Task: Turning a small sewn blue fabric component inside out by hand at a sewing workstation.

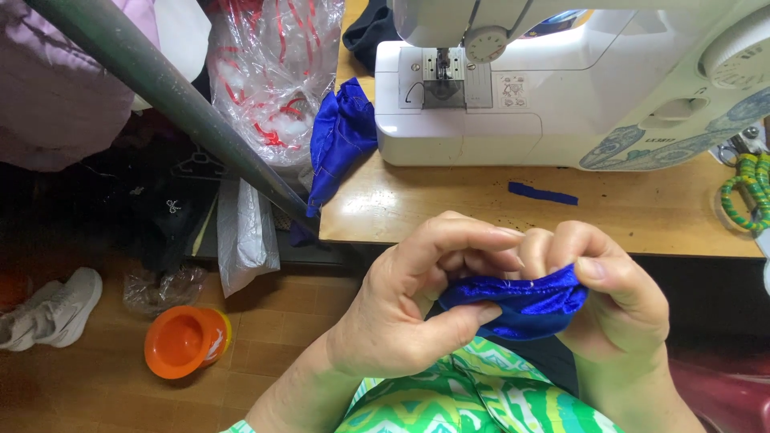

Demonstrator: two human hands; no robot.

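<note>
I have a small piece of shiny blue satin (517,303) pinched between both hands, in front of me and below the front edge of the desk (449,210), above my green patterned lap. My left hand (417,293) is curled closed on its left end, thumb underneath and fingers folded over the top. My right hand (613,293) is clamped on the right end, thumb pressing the folded edge against my fingers. The cloth is bunched and folded along its upper edge, with a line of pale stitches showing there, so I judge some seam is already sewn; how much of the piece is stitched I cannot tell.

The white sewing machine (561,88) stands on the desk with nothing under its needle. A larger heap of the same blue fabric (341,136) hangs over the desk's left corner, and a thin blue scrap (541,193) lies near the machine. By my reckoning the piece in my hands is at a hand-worked stage, away from the machine.
</note>
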